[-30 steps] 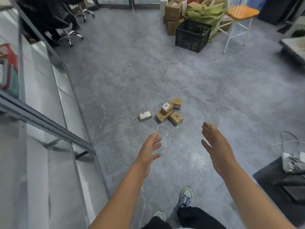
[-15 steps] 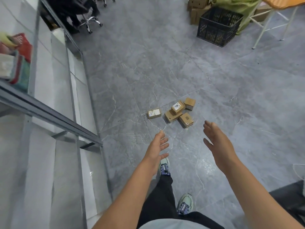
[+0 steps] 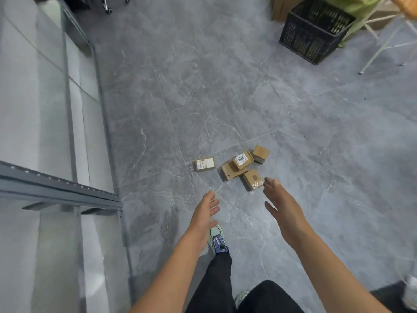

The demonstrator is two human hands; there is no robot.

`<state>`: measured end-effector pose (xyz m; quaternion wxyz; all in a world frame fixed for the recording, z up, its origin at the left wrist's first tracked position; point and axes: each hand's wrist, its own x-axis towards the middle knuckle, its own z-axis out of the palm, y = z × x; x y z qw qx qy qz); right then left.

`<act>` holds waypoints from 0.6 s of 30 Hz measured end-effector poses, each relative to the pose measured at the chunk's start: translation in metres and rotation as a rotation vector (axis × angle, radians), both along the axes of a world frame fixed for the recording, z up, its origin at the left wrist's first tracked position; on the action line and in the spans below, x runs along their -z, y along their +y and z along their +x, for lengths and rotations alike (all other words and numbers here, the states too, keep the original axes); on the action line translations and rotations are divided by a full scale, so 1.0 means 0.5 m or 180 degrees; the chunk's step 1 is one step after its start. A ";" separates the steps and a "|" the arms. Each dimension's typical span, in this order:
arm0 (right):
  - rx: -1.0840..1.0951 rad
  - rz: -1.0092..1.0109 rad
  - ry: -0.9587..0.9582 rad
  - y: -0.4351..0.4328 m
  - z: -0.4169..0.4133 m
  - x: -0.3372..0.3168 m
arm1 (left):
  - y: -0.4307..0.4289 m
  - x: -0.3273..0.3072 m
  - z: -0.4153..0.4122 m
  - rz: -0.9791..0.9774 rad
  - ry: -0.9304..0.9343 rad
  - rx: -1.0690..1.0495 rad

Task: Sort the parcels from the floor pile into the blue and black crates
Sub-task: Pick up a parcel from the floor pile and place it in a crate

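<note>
the left hand (image 3: pixel 204 213) and the right hand (image 3: pixel 282 206) were held out over the grey marbled tile floor (image 3: pixel 203 98), fingers straight and loosely spread, palms turned toward each other, holding nothing. beyond the fingertips lay the pile of small brown cardboard parcels (image 3: pixel 242 168). a plain taped parcel (image 3: pixel 253 179) lay nearest the right hand. behind it a white-labelled parcel (image 3: pixel 242 159) rested tilted on a long flat parcel (image 3: pixel 229 171), with a cube-shaped parcel (image 3: pixel 260 154) at the far side. another flat labelled parcel (image 3: pixel 205 164) lay apart to the left of the pile. the black plastic lattice crate (image 3: pixel 313 33) stood well apart at upper right. a pale green sneaker (image 3: pixel 217 239) stood below the left hand.
</note>
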<state>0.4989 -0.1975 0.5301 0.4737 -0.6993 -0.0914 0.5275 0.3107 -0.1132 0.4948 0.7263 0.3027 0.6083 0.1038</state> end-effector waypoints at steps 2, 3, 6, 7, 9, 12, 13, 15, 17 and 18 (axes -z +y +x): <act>-0.0024 -0.0017 0.0021 0.058 0.009 0.019 | 0.060 0.024 0.003 -0.0043 0.0092 0.0001; -0.0057 -0.0021 0.0046 0.086 0.013 0.027 | 0.088 0.035 0.004 -0.0066 0.0155 0.0000; -0.0136 -0.0069 0.0146 0.171 0.022 0.059 | 0.165 0.068 0.009 -0.0121 0.0293 -0.0064; -0.0143 -0.0102 0.0185 0.199 0.026 0.073 | 0.189 0.079 0.013 -0.0139 0.0329 -0.0077; -0.0178 -0.0137 0.0292 0.257 0.035 0.106 | 0.235 0.101 0.021 -0.0171 0.0393 -0.0091; -0.0224 -0.0206 0.0477 0.345 0.055 0.165 | 0.301 0.138 0.040 -0.0207 0.0530 -0.0091; -0.0250 -0.0224 0.0510 0.374 0.065 0.188 | 0.322 0.152 0.048 -0.0215 0.0581 -0.0089; -0.0320 -0.0303 0.0545 0.427 0.087 0.235 | 0.357 0.178 0.063 -0.0236 0.0717 -0.0057; -0.0407 -0.0378 0.0602 0.481 0.110 0.284 | 0.392 0.207 0.080 -0.0252 0.0865 0.0029; -0.0424 -0.0417 0.0639 0.508 0.124 0.310 | 0.410 0.224 0.089 -0.0272 0.0926 0.0062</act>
